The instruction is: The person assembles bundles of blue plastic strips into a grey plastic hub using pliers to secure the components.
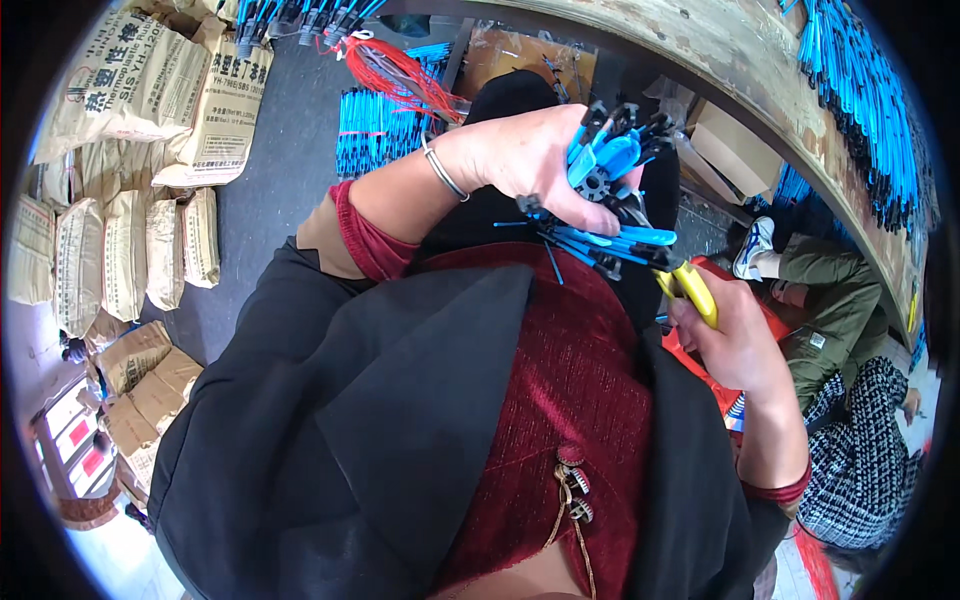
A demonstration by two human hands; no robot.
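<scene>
A bunch of blue plastic strips with black ends is gripped in my left hand, above my lap. The fingers wrap round it, and some strips stick out below the thumb toward my right hand. My right hand is closed round a hand tool with yellow handles, which looks like pliers or cutters. The tool's head lies close to the lower end of the bunch; its jaws are too small to make out, and I cannot tell whether they touch a strip.
Piles of blue strips hang over the edge of a wooden table. Further blue bundles and red strands are beyond my left arm. Paper sacks stand at left. A person in green trousers is close at right.
</scene>
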